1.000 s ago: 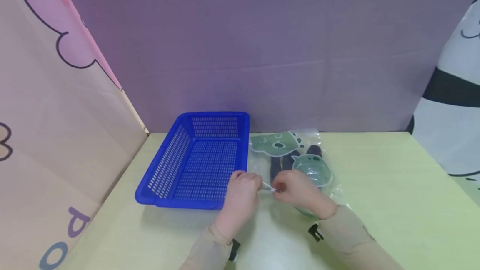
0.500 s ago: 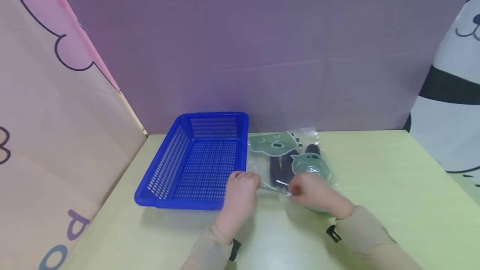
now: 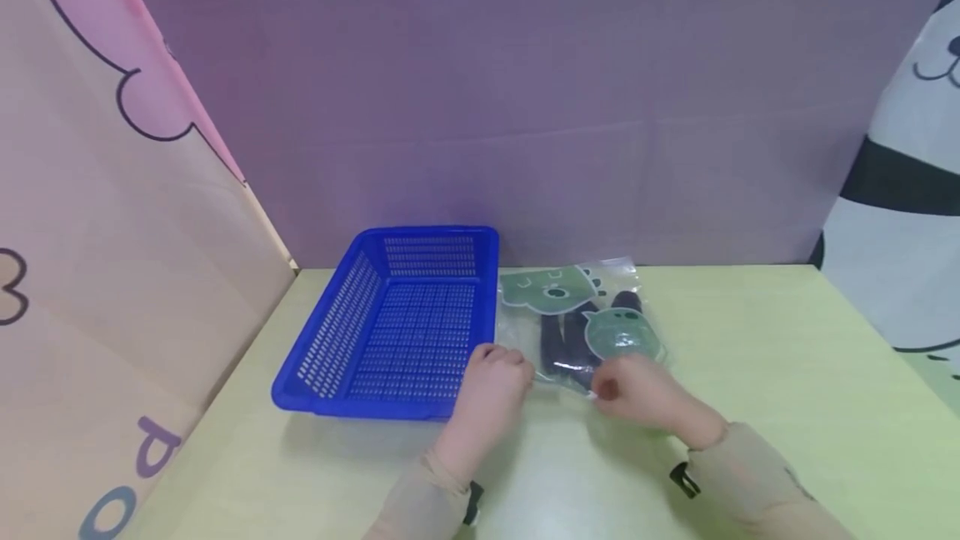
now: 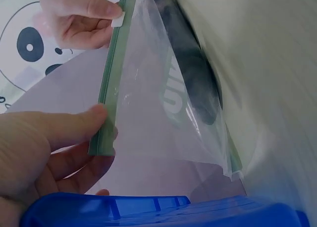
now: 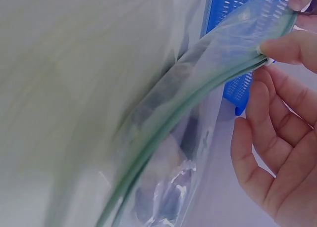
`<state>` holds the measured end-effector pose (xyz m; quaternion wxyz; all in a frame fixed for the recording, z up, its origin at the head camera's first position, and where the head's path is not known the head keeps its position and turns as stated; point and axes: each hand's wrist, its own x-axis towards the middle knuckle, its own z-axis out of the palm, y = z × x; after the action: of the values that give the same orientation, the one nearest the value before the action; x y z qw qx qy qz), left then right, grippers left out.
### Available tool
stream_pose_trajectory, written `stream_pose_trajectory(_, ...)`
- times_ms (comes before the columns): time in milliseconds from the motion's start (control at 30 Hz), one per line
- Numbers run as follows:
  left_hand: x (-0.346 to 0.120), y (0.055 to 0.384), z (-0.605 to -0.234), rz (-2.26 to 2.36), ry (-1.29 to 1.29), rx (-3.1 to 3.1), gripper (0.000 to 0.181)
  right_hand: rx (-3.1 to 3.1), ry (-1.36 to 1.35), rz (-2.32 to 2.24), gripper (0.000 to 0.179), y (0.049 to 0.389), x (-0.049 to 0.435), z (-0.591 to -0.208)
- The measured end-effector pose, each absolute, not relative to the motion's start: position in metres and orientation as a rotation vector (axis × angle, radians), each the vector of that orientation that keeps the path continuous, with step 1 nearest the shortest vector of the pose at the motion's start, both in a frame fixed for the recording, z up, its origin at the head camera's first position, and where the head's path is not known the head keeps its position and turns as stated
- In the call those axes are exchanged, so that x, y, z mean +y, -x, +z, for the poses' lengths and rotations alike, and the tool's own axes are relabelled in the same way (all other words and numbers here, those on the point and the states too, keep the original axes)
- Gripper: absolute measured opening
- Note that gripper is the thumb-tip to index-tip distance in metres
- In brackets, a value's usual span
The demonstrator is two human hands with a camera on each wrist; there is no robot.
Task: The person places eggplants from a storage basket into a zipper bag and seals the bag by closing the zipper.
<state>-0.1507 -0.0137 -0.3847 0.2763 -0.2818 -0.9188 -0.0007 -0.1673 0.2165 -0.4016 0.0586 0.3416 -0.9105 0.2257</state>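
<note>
A clear slider zip bag (image 3: 525, 336) with green cartoon prints lies on the table, its mouth edge lifted toward me. Inside it are dark, long items (image 3: 573, 340) whose kind I cannot tell. My left hand (image 3: 491, 390) pinches the end of the bag's green zip strip (image 4: 110, 83) between thumb and fingers. Farther along that strip, my right hand (image 3: 648, 398) pinches the small white slider (image 4: 118, 21). In the right wrist view the strip looks parted into two lines on the side away from the left hand.
A blue perforated basket (image 3: 431, 232) stands directly left of the bag, close to my left hand. Behind the table (image 3: 750, 340) hangs a purple cloth backdrop (image 3: 480, 107). Printed cloths close off the left and right sides.
My right hand has slid the slider rightward along the strip, away from my left hand. More of the strip shows between the hands. The left hand has barely moved.
</note>
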Motion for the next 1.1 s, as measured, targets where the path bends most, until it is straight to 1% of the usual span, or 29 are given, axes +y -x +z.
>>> stream_pose_trajectory(100, -0.013, 0.15, -0.385, 0.003, 0.778, -2.467, 0.009, -2.755, -1.038, 0.693, 0.008, 0.167, 0.215, -0.401)
stream_pose_trajectory(233, -0.013, 0.15, -0.385, 0.028, 0.775, -2.452, 0.018, -2.732, -1.058, 0.693, 0.008, 0.17, 0.211, -0.399)
stream_pose_trajectory(400, -0.012, 0.15, -0.387, 0.088, 0.755, -2.442, 0.022, -2.729, -1.069, 0.667, 0.007, 0.17, 0.206, -0.396)
stream_pose_trajectory(700, -0.011, 0.15, -0.389, 0.049, 0.599, -2.408, 0.03, -2.701, -1.101, 0.516, 0.008, 0.17, 0.202, -0.393)
stream_pose_trajectory(1100, -0.011, 0.149, -0.389, 0.018, 0.575, -2.415, 0.03, -2.847, -1.099, 0.576, 0.008, 0.17, 0.225, -0.394)
